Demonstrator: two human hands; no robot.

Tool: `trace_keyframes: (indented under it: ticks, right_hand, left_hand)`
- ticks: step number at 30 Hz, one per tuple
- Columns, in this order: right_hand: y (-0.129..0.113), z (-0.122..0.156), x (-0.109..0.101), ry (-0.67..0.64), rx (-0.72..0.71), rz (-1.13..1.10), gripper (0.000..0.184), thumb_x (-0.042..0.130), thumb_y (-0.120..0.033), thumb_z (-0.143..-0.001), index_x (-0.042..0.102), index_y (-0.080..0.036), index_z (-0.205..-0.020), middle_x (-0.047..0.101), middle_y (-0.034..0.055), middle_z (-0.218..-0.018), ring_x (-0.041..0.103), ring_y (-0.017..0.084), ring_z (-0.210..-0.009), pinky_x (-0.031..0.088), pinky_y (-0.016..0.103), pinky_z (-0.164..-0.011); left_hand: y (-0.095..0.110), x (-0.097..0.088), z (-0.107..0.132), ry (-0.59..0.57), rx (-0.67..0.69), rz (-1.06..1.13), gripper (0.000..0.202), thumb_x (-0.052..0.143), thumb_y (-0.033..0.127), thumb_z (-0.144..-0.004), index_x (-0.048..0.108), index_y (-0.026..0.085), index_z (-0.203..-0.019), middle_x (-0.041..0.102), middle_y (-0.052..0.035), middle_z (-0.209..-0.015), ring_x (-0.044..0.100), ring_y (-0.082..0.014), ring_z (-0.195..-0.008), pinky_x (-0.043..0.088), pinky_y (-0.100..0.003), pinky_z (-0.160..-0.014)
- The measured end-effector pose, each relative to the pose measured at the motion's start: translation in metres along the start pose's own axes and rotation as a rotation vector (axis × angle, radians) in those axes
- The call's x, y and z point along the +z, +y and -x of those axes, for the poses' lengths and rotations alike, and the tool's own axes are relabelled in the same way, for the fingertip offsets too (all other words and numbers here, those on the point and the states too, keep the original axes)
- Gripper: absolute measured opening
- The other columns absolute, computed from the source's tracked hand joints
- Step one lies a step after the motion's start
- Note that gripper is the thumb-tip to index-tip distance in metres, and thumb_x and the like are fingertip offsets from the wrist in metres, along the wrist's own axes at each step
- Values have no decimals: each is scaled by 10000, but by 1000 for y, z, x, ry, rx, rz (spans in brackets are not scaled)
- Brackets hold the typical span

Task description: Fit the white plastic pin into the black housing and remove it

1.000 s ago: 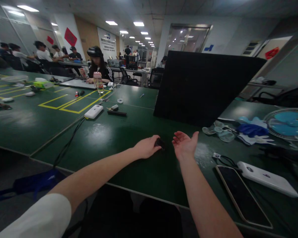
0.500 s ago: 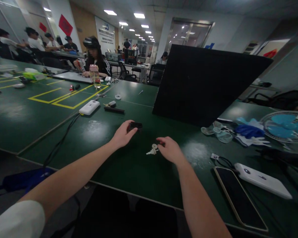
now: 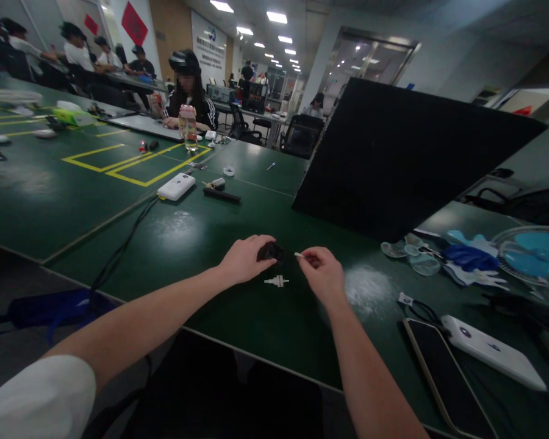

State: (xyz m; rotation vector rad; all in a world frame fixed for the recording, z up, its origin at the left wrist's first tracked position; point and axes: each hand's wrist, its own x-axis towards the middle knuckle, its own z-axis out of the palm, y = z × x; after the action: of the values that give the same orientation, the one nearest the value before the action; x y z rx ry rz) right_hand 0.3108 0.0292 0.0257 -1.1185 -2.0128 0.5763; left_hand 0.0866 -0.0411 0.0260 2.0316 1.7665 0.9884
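My left hand (image 3: 244, 259) is closed on a small black part (image 3: 271, 251), held just above the green table (image 3: 201, 238). My right hand (image 3: 322, 274) pinches a small white piece (image 3: 299, 254) whose tip points toward the black part, a short gap away. A second small white piece (image 3: 276, 281) lies on the table below and between my hands.
A big black panel (image 3: 393, 164) leans upright behind my hands. A phone (image 3: 443, 378) and white power bank (image 3: 489, 350) lie at right, with blue gloves (image 3: 466, 256) and a fan (image 3: 531, 250) beyond. Another power bank (image 3: 176, 186) with a cable lies at left. People sit at far tables.
My right hand has lifted one white piece off the table and brought it up to the black part. My left hand has come down and nearer with the black part.
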Motion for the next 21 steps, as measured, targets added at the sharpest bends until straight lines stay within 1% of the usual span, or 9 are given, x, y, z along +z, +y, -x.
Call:
trace_keyframes:
  ticks: [2, 4, 6, 8, 11, 17, 21]
  right_hand:
    - [-14, 2, 7, 53, -118, 15, 120, 661, -342, -862, 694, -226, -865, 646, 44, -892, 588, 166, -724, 483, 319, -624]
    - [-25, 3, 14, 14, -212, 41, 77, 656, -291, -866, 699, -228, -865, 640, 32, -845, 589, 160, -719, 484, 310, -632]
    - [-31, 4, 19, -44, -267, 67, 62, 649, -256, -870, 705, -234, -880, 646, 21, -818, 595, 158, -714, 486, 308, -640]
    - [-32, 4, 21, -75, -288, 95, 76, 648, -241, -869, 712, -241, -909, 659, 15, -821, 597, 156, -703, 485, 308, -635]
    - [-30, 5, 17, -103, -304, 116, 95, 634, -225, -873, 715, -244, -919, 670, 16, -836, 591, 151, -680, 475, 305, -610]
    - [-31, 4, 9, -193, -313, 158, 92, 610, -256, -902, 698, -228, -899, 657, 34, -860, 591, 159, -715, 457, 317, -627]
    - [-31, 4, 9, -309, -273, 178, 115, 598, -266, -911, 711, -243, -917, 654, 26, -870, 587, 157, -711, 443, 313, -611]
  left_hand:
    - [5, -1, 1, -23, 29, 12, 452, 678, 387, -837, 586, 258, -1260, 688, -40, -1190, 653, -244, -1068, 508, -396, -954]
    - [9, 0, 3, -42, 42, 47, 420, 683, 373, -830, 605, 275, -1231, 704, -9, -1158, 672, -221, -1025, 528, -363, -904]
    - [10, 1, 4, -55, 28, 74, 401, 688, 370, -822, 621, 283, -1208, 718, 7, -1121, 685, -208, -982, 539, -340, -860]
    - [10, 2, 5, -55, -2, 84, 398, 694, 375, -813, 634, 285, -1196, 726, 9, -1103, 691, -205, -960, 542, -333, -851]
    - [9, 4, 5, -37, -29, 91, 402, 699, 390, -805, 644, 289, -1190, 730, 13, -1096, 693, -204, -959, 540, -332, -869]
    - [8, 4, 5, -36, -15, 75, 408, 692, 398, -815, 639, 285, -1204, 731, 15, -1085, 693, -194, -928, 541, -332, -826]
    - [9, 3, 5, -42, -12, 49, 439, 692, 410, -819, 625, 273, -1230, 728, 0, -1101, 689, -206, -962, 540, -344, -841]
